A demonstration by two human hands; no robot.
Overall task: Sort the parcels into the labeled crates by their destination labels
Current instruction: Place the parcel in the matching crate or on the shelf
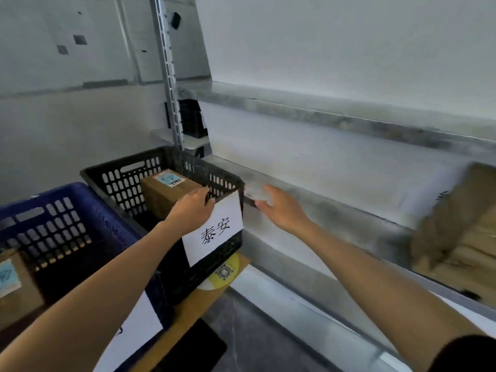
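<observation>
Head view.

- Black crate (134, 181): stands centre on a board (188, 312), its right side near a metal ledge (335, 210). A white sign (214, 229) reading 泰安 hangs on the near wall, facing the person so the destination can be read while sorting.
- Box (166, 191): brown, upright inside the black crate against the far wall, blue label on top. Judged to be sorted already.
- Blue crate (53, 216): just beside the black crate, on its left. It has its own white sign, but the text is out of sight.
- Second box (16, 291): in the blue crate's near corner, blue label up.
- Left hand (192, 210): fingers curled over the black crate's near rim, just above the sign. The grip looks meant to steady or shift the crate.
- Right hand (279, 208): fingers extended, nothing plainly held, reaching toward the crate's right corner by the ledge. The fingertips are blurred, so contact cannot be told.
- Cartons (456, 224): brown heap on the far right beyond the ledge, blurred. Probably the unsorted stock, well apart from both hands.
</observation>
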